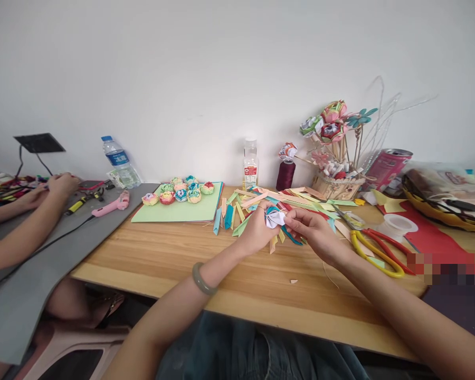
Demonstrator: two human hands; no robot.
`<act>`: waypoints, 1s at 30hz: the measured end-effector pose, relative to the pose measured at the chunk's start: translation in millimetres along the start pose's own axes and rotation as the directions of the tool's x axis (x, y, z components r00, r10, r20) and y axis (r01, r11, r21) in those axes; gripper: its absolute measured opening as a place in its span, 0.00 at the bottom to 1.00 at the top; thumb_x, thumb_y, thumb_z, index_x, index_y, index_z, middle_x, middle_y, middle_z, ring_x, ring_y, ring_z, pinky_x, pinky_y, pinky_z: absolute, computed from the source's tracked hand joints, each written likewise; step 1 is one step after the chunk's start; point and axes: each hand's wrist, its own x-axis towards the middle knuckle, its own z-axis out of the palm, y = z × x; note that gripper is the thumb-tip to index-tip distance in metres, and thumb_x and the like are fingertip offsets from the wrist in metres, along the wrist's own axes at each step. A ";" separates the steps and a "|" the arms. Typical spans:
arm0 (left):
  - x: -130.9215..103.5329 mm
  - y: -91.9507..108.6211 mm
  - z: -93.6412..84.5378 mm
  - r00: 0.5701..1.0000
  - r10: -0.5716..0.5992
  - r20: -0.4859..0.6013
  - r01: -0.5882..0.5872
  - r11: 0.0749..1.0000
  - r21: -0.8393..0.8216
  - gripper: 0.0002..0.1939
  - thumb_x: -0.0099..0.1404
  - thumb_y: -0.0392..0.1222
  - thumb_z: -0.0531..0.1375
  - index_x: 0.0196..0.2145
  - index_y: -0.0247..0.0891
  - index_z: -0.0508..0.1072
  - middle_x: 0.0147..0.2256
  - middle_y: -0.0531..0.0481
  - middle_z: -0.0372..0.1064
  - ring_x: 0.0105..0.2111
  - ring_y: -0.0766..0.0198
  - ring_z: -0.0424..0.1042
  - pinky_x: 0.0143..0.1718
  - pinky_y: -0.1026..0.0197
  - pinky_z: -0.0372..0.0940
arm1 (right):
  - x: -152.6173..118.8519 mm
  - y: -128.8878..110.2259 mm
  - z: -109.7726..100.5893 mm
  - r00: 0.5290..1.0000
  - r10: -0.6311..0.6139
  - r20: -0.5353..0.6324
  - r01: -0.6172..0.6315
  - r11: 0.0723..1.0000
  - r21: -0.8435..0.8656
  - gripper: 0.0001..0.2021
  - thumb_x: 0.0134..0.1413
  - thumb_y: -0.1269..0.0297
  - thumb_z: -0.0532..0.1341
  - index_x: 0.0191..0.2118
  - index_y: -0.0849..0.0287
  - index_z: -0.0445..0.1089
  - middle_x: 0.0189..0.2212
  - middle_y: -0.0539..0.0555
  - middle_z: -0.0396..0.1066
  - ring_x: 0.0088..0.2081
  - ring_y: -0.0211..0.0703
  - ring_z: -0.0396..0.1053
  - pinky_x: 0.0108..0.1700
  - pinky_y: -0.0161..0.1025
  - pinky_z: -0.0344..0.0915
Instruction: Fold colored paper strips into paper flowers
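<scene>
My left hand is closed around a small folded-paper flower with white and blue petals. The fingertips of my right hand pinch together at the flower's right edge, partly hiding what lies between them. A thin thread trails down onto the wooden table below my right hand. Just behind both hands spreads a heap of folded paper strips in several colours. To the left, finished-looking paper flowers sit in rows on a light green sheet.
Red-handled scissors and yellow-handled scissors lie right of my hands. Along the wall stand a clear bottle, a dark thread spool and a flower basket. At left, another person's hands work near a pink glue gun.
</scene>
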 end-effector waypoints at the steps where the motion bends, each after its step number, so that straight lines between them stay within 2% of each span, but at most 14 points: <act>1: -0.1 0.8 0.5 1.000 -0.018 0.002 0.018 0.999 -0.043 0.17 0.49 0.33 0.59 0.38 0.39 0.60 0.33 0.52 0.63 0.33 0.68 0.65 0.35 0.64 0.60 | -0.2 0.5 0.9 1.000 -0.002 -0.002 0.002 1.000 0.002 0.16 0.46 0.50 0.61 0.25 0.59 0.64 0.18 0.46 0.57 0.20 0.32 0.53 0.22 0.32 0.49; 5: -1.2 7.7 0.8 0.997 -0.076 0.001 0.075 0.987 -0.141 0.18 0.47 0.29 0.59 0.36 0.39 0.59 0.32 0.54 0.62 0.33 0.69 0.64 0.36 0.65 0.60 | -0.9 0.3 4.6 1.000 0.000 0.002 0.000 1.000 0.020 0.16 0.46 0.50 0.61 0.24 0.59 0.63 0.18 0.45 0.55 0.19 0.31 0.51 0.21 0.33 0.47; 12: -2.4 13.7 0.1 0.993 -0.116 -0.019 0.110 0.977 -0.185 0.19 0.45 0.29 0.61 0.35 0.38 0.61 0.31 0.55 0.62 0.32 0.70 0.64 0.35 0.67 0.60 | -1.1 -1.1 7.4 1.000 0.000 0.016 0.000 1.000 0.027 0.17 0.45 0.49 0.60 0.24 0.59 0.61 0.17 0.44 0.53 0.19 0.32 0.50 0.21 0.33 0.46; 15: -1.8 13.0 -1.5 0.988 -0.153 -0.013 0.142 0.942 -0.305 0.21 0.44 0.30 0.62 0.36 0.38 0.61 0.30 0.56 0.62 0.30 0.71 0.64 0.34 0.67 0.60 | -1.2 -1.7 6.1 1.000 0.019 0.022 -0.018 0.999 -0.037 0.17 0.46 0.48 0.60 0.24 0.59 0.61 0.16 0.44 0.52 0.19 0.32 0.49 0.21 0.33 0.45; 18: -1.1 15.2 -4.4 0.977 -0.210 0.035 0.197 0.827 -0.526 0.26 0.42 0.31 0.64 0.39 0.40 0.61 0.28 0.58 0.62 0.28 0.73 0.64 0.31 0.68 0.60 | -1.5 -4.5 2.9 0.998 0.022 -0.051 -0.028 0.992 -0.126 0.17 0.47 0.48 0.58 0.25 0.59 0.62 0.17 0.45 0.55 0.19 0.32 0.51 0.20 0.33 0.48; 20: -1.4 17.7 -6.0 0.960 -0.236 0.150 0.276 0.721 -0.636 0.27 0.40 0.31 0.66 0.39 0.40 0.62 0.29 0.57 0.64 0.27 0.72 0.64 0.29 0.68 0.61 | -2.4 -7.6 1.0 0.984 -0.105 -0.142 0.084 0.985 -0.151 0.15 0.49 0.49 0.57 0.30 0.58 0.63 0.24 0.49 0.62 0.24 0.36 0.60 0.25 0.34 0.58; 21: -1.9 18.8 -6.4 0.946 -0.240 0.219 0.324 0.669 -0.669 0.26 0.41 0.32 0.66 0.38 0.39 0.64 0.29 0.56 0.65 0.27 0.72 0.65 0.29 0.67 0.62 | -3.1 -9.0 0.5 0.966 -0.203 -0.161 0.173 0.968 -0.181 0.14 0.50 0.50 0.58 0.35 0.56 0.64 0.31 0.51 0.65 0.31 0.39 0.65 0.32 0.37 0.63; 22: -2.6 19.4 -6.4 0.931 -0.234 0.281 0.366 0.622 -0.692 0.24 0.42 0.35 0.67 0.38 0.38 0.65 0.30 0.54 0.66 0.28 0.70 0.66 0.30 0.66 0.63 | -3.9 -10.0 0.5 0.942 -0.302 -0.147 0.264 0.936 -0.233 0.16 0.48 0.51 0.59 0.41 0.54 0.63 0.40 0.54 0.65 0.40 0.43 0.65 0.40 0.40 0.64; 24: -4.3 19.3 -5.0 0.914 -0.197 0.355 0.403 0.544 -0.736 0.20 0.46 0.42 0.67 0.37 0.36 0.67 0.33 0.50 0.68 0.32 0.66 0.69 0.35 0.62 0.65 | -5.8 -10.2 1.7 0.896 -0.444 -0.036 0.403 0.842 -0.358 0.29 0.43 0.52 0.64 0.52 0.51 0.56 0.54 0.57 0.56 0.54 0.51 0.57 0.52 0.48 0.59; 26: -6.0 17.2 -2.0 0.904 -0.162 0.396 0.423 0.479 -0.769 0.21 0.50 0.51 0.64 0.38 0.36 0.69 0.36 0.46 0.70 0.37 0.61 0.70 0.39 0.59 0.65 | -7.4 -8.0 3.5 0.873 -0.479 0.093 0.467 0.765 -0.444 0.39 0.40 0.53 0.66 0.57 0.50 0.49 0.59 0.59 0.47 0.59 0.55 0.48 0.53 0.50 0.59; 28: -7.1 13.9 1.4 0.883 -0.166 0.439 0.466 0.434 -0.771 0.23 0.53 0.57 0.59 0.39 0.36 0.70 0.38 0.45 0.70 0.39 0.59 0.70 0.40 0.58 0.65 | -8.2 -4.7 4.7 0.875 -0.464 0.137 0.471 0.750 -0.465 0.38 0.42 0.54 0.65 0.58 0.51 0.49 0.59 0.60 0.48 0.60 0.55 0.48 0.48 0.48 0.65; 30: -7.1 10.6 4.0 0.857 -0.186 0.481 0.512 0.413 -0.753 0.25 0.55 0.60 0.55 0.40 0.36 0.70 0.38 0.44 0.71 0.39 0.59 0.71 0.38 0.59 0.65 | -7.9 -1.8 4.2 0.880 -0.458 0.126 0.458 0.750 -0.477 0.30 0.46 0.56 0.63 0.55 0.51 0.54 0.55 0.59 0.57 0.56 0.53 0.55 0.45 0.46 0.66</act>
